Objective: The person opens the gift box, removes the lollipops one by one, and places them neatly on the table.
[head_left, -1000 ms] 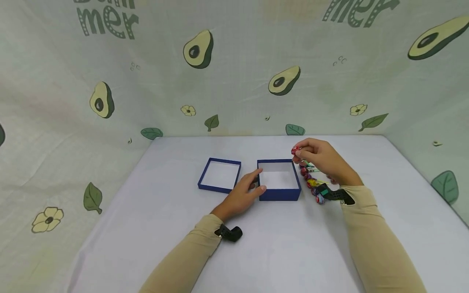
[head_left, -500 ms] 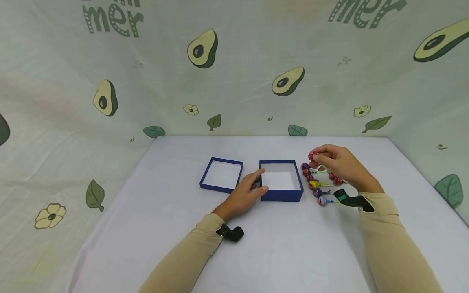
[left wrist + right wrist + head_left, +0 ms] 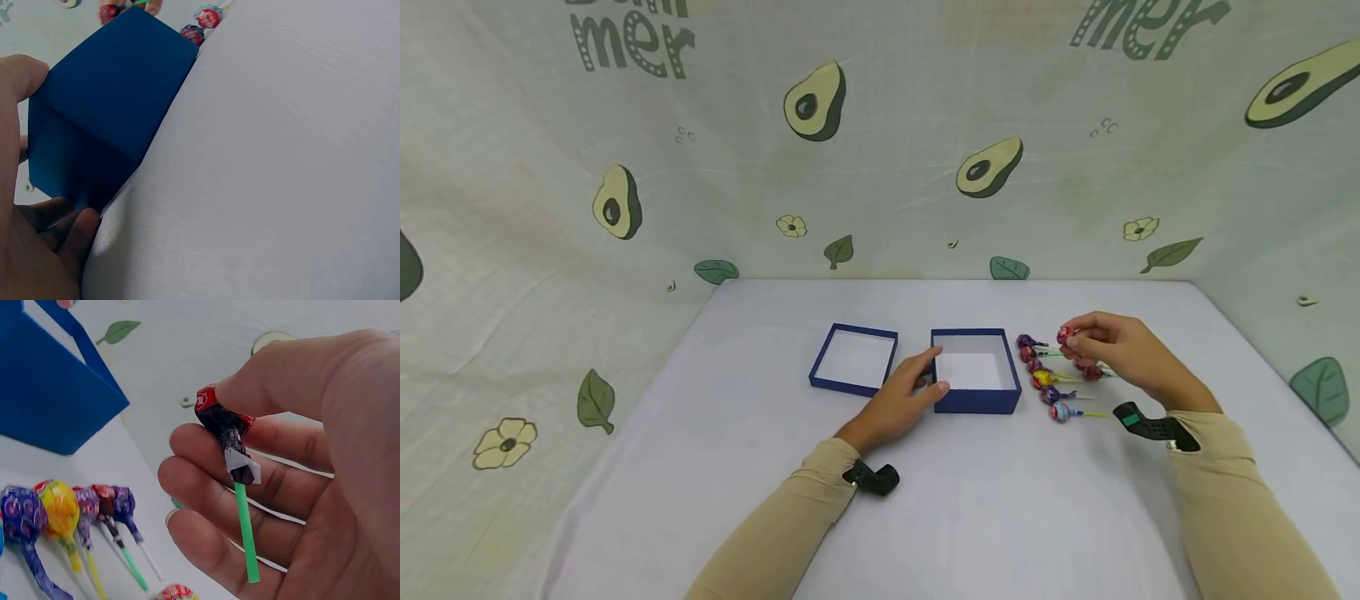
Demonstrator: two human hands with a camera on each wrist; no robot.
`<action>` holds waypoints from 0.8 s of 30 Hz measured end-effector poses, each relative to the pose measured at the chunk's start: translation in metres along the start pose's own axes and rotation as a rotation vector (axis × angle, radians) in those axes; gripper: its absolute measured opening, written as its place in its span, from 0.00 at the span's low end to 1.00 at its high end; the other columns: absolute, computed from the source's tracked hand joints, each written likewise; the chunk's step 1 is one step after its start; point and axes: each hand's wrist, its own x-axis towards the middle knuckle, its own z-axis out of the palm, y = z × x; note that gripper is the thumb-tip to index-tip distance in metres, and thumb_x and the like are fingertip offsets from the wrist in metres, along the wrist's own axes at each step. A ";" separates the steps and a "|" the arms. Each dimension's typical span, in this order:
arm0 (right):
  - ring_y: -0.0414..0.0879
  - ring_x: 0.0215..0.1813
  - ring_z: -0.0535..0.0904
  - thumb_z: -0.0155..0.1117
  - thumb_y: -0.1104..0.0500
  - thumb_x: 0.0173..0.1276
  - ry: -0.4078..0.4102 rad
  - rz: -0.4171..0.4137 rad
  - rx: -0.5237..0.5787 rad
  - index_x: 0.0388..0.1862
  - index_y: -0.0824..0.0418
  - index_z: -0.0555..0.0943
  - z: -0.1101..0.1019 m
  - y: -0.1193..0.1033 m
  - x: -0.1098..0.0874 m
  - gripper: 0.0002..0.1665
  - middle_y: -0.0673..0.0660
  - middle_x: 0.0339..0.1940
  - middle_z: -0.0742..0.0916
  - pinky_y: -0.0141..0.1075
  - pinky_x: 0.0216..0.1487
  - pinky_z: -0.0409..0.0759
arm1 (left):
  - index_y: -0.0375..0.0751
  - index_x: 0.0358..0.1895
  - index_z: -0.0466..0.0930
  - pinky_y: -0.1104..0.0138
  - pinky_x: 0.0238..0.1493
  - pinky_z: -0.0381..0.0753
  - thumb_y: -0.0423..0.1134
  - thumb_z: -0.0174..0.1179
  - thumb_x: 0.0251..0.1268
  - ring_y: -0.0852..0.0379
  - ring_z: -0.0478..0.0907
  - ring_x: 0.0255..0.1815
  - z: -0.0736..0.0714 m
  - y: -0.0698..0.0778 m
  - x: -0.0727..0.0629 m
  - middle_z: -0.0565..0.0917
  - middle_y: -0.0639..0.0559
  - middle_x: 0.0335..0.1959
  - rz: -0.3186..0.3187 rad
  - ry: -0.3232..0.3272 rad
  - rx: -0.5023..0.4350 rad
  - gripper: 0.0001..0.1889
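Note:
In the head view my left hand (image 3: pixel 895 398) holds the front left corner of an open blue box (image 3: pixel 976 402) with a white inside. Its thumb and a finger lie over the rim, while other fingers are bent against the side wall in the left wrist view. My right hand (image 3: pixel 1116 350) pinches a red-wrapped lollipop (image 3: pixel 215 415) with a green stick (image 3: pixel 247 531), thumb against the candy head. It is just above the table, right of the box. Beside it lies a column of several lollipops, among them a yellow one (image 3: pixel 1043 378) and a blue one (image 3: pixel 1062 412).
A shallow blue-rimmed box lid (image 3: pixel 850 387) lies left of the box, white inside upward. More red lollipops (image 3: pixel 1092 372) lie partly under my right hand. The white table (image 3: pixel 880 533) ends at a cloth backdrop (image 3: pixel 880 200) printed with avocados.
My right hand has moved right and toward me with the lollipop, away from the box, uncovering more of the lollipop column. The left hand keeps its place on the box.

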 end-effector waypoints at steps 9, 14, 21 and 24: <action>0.49 0.46 0.85 0.61 0.53 0.76 0.026 -0.021 0.009 0.60 0.66 0.76 -0.007 0.016 -0.008 0.22 0.64 0.48 0.87 0.40 0.44 0.85 | 0.61 0.81 0.53 0.57 0.69 0.68 0.62 0.50 0.74 0.53 0.67 0.70 -0.001 0.000 0.000 0.61 0.49 0.76 0.002 0.002 0.005 0.35; 0.50 0.49 0.84 0.60 0.48 0.76 0.015 0.014 -0.051 0.63 0.64 0.76 -0.008 0.018 -0.015 0.25 0.64 0.52 0.86 0.32 0.47 0.82 | 0.61 0.81 0.53 0.57 0.69 0.68 0.62 0.51 0.74 0.52 0.67 0.70 -0.001 0.001 -0.002 0.61 0.49 0.76 -0.004 -0.006 -0.002 0.36; 0.47 0.51 0.81 0.59 0.46 0.76 -0.006 0.047 -0.137 0.65 0.61 0.77 -0.011 0.023 -0.020 0.27 0.61 0.56 0.85 0.23 0.47 0.74 | 0.61 0.81 0.52 0.57 0.70 0.67 0.62 0.50 0.75 0.52 0.66 0.71 -0.002 0.001 -0.002 0.60 0.49 0.77 0.006 -0.012 -0.002 0.36; 0.41 0.51 0.80 0.60 0.46 0.76 -0.005 0.037 -0.170 0.64 0.59 0.78 -0.013 0.025 -0.019 0.25 0.59 0.55 0.86 0.23 0.48 0.72 | 0.61 0.81 0.52 0.58 0.70 0.67 0.62 0.50 0.75 0.52 0.65 0.71 -0.002 0.001 -0.002 0.60 0.49 0.77 0.007 -0.009 -0.007 0.36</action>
